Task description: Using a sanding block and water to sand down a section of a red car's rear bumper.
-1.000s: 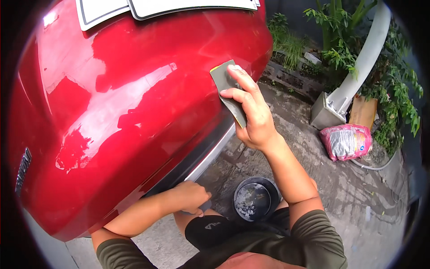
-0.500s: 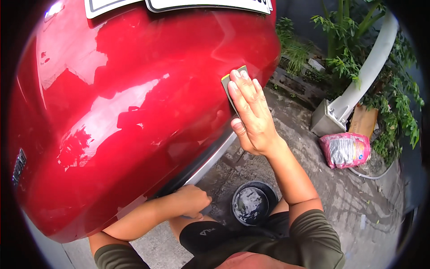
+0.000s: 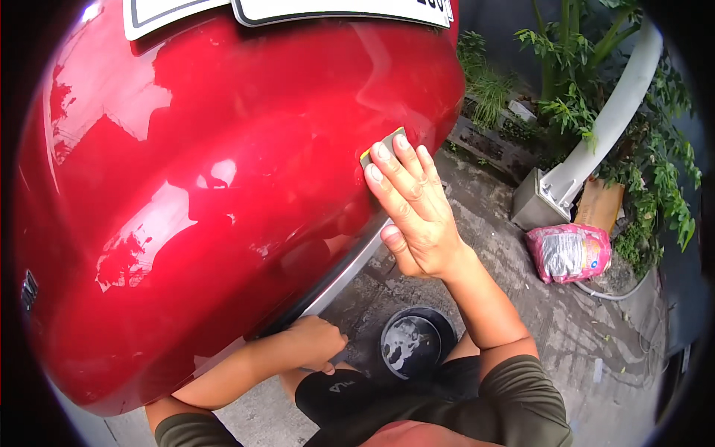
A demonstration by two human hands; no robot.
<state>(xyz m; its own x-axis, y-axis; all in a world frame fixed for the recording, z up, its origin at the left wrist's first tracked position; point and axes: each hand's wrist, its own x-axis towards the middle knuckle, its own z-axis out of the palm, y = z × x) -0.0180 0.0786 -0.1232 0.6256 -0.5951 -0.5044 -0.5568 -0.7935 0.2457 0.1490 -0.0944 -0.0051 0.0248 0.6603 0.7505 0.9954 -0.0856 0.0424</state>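
Observation:
The rounded red car panel [image 3: 261, 119] fills the upper left and middle of the view. My right hand [image 3: 413, 216] holds a thin grey-green sheet with a yellow edge [image 3: 388, 141] against the panel's right part, long fingers extended over it and thumb out to the side. Most of that sheet lies hidden under the fingers. Low by the silver-and-dark lower trim [image 3: 335, 281], my left hand [image 3: 313, 343] is closed around a dark grey object [image 3: 332, 361], mostly covered and too unclear to identify.
A black round tub [image 3: 436, 339] with whitish residue sits on the wet concrete [image 3: 566, 350] between my legs. At the right are a curved pale pole [image 3: 618, 104] on a metal base, a pink bag [image 3: 567, 249], cardboard [image 3: 599, 200], a hose and leafy plants. White plates [image 3: 339, 9] top the panel.
My right hand has flattened over the sheet and slid lower along the panel with it. My left hand is slightly lower in the view, still beside the trim.

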